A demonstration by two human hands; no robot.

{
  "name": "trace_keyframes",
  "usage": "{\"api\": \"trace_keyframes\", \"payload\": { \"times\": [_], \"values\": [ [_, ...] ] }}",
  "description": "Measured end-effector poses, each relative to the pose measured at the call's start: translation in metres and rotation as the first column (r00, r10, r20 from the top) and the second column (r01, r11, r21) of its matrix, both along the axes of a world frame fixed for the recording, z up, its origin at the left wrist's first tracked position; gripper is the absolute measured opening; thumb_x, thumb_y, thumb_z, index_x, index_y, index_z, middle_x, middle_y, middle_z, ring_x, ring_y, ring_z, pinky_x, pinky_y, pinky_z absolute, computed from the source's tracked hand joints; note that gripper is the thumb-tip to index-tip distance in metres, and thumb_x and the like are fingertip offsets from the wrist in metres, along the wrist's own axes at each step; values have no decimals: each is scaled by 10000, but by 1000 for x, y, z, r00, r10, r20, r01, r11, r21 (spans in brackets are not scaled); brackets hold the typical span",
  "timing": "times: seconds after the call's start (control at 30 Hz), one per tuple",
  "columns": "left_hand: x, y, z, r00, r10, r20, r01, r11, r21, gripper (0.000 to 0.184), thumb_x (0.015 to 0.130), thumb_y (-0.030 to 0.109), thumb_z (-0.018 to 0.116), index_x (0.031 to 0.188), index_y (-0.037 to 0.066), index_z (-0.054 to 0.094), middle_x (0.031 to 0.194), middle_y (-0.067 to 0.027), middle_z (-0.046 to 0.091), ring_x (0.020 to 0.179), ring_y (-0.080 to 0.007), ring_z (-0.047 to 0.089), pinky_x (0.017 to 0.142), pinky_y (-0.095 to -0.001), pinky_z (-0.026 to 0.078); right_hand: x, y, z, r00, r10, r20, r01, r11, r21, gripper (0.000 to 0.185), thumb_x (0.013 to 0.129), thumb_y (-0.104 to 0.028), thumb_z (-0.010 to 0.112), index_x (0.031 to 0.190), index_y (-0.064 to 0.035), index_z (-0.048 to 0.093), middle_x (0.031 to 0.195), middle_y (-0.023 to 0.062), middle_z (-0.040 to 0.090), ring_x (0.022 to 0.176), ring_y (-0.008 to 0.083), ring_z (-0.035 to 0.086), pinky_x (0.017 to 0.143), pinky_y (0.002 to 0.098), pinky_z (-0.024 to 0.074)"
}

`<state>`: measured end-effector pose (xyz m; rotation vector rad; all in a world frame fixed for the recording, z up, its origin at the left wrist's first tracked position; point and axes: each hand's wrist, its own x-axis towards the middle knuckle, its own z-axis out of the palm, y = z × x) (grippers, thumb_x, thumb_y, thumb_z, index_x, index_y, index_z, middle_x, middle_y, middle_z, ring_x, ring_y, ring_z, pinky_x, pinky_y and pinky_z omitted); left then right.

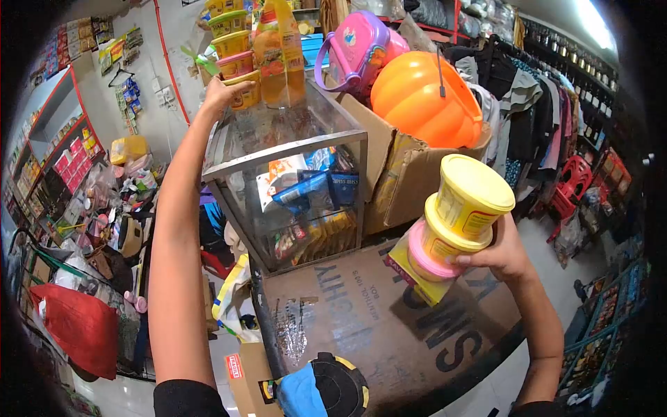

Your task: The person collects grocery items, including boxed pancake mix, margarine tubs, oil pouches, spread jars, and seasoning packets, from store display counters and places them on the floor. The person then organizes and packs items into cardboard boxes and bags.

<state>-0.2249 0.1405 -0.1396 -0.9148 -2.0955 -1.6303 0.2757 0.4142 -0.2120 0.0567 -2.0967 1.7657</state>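
Observation:
High on the left, my left hand [226,94] reaches to the glass display case and closes its fingers round the lowest yellow tub [246,94] of a colourful stack. Above that tub rise several more lidded tubs [231,45], and a bottle of yellow liquid [279,62] stands beside them. My right hand [501,251] grips a short stack of tubs [451,233] from its right side, over the brown cardboard. On top is a yellow tub with a pale lid [476,194]; a pink-rimmed tub [427,257] is at the bottom. A yellow packet [417,274] lies against it.
The metal-framed display case [285,156] contains snack packets. Behind the cardboard box [399,170] show an orange pumpkin-shaped container [427,101] and a purple bag [354,52]. Clothes [514,97] hang at right; a red bag [76,330] sits among clutter at left.

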Motion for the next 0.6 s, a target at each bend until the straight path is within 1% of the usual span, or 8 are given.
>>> {"api": "trace_keyframes", "payload": {
  "times": [0.03, 0.13, 0.23, 0.27, 0.37, 0.4, 0.53, 0.6],
  "values": [
    [2, 1, -1, 1000, -5, -31, 6, 999, 37, 478, 640, 197, 843, 1021, 23, 612, 949, -76, 668, 769, -118, 630, 538, -288, 494, -2, 2, -2, 1000, -8, 2, 8, 1000, 0, 855, 494, -87, 872, 1239, 27, 468, 1186, 96, 573, 1107, 179, 529, 1014, 330, 368],
    [15, -2, 2, 998, 70, 9, -69, 996, -47, 452, 643, 198, 840, 1003, 21, 633, 896, -67, 677, 750, -108, 632, 557, -276, 496, -5, 5, -3, 1000, 0, -15, 0, 1000, 2, 869, 495, -96, 875, 1246, 33, 457, 1190, 101, 568, 1112, 184, 525, 1017, 331, 365],
    [29, -9, 6, 998, 31, 52, -27, 997, -71, 459, 645, 190, 836, 1016, 13, 633, 879, -55, 680, 723, -114, 633, 588, -281, 501, -3, 3, -3, 1000, -18, -12, 19, 1000, 24, 899, 490, -108, 878, 1261, 36, 439, 1201, 104, 558, 1116, 190, 522, 1020, 337, 364],
    [34, -11, 4, 1000, 2, -8, -3, 1000, -23, 451, 646, 196, 832, 1007, 7, 642, 886, -56, 681, 724, -116, 634, 607, -282, 502, -2, 2, -3, 1000, -10, -2, 10, 1000, 19, 905, 489, -108, 878, 1265, 35, 435, 1205, 105, 556, 1117, 191, 522, 1021, 337, 363],
    [38, -22, 9, 993, 90, -76, -97, 991, -94, 435, 647, 206, 827, 989, 5, 650, 894, -60, 682, 742, -118, 636, 609, -286, 504, 0, 3, -7, 1000, 3, -5, -3, 998, 67, 906, 488, -106, 876, 1267, 32, 435, 1203, 103, 556, 1116, 189, 522, 1018, 339, 367],
    [40, -25, 12, 995, 84, -63, -91, 988, -125, 433, 650, 220, 823, 987, 6, 655, 897, -64, 681, 763, -128, 636, 658, -297, 508, 1, 2, -7, 1000, 3, -12, -2, 997, 83, 900, 489, -106, 875, 1263, 31, 439, 1198, 102, 559, 1115, 186, 522, 1018, 338, 369],
    [61, -31, 16, 995, 16, -97, -18, 1000, -18, 441, 651, 232, 822, 996, 13, 656, 896, -60, 671, 738, -129, 609, 651, -306, 491, 0, -2, -8, 998, 69, 11, -70, 993, 94, 858, 499, -107, 871, 1241, 31, 462, 1181, 98, 571, 1105, 174, 528, 1014, 334, 374],
    [77, -36, 22, 998, 32, -46, -35, 998, -55, 452, 653, 240, 821, 1006, 12, 652, 893, -62, 669, 742, -129, 604, 644, -306, 486, 1, -5, -10, 996, 84, 3, -83, 992, 95, 832, 507, -103, 866, 1228, 31, 473, 1178, 95, 575, 1101, 170, 530, 1014, 332, 374]
  ]
}}
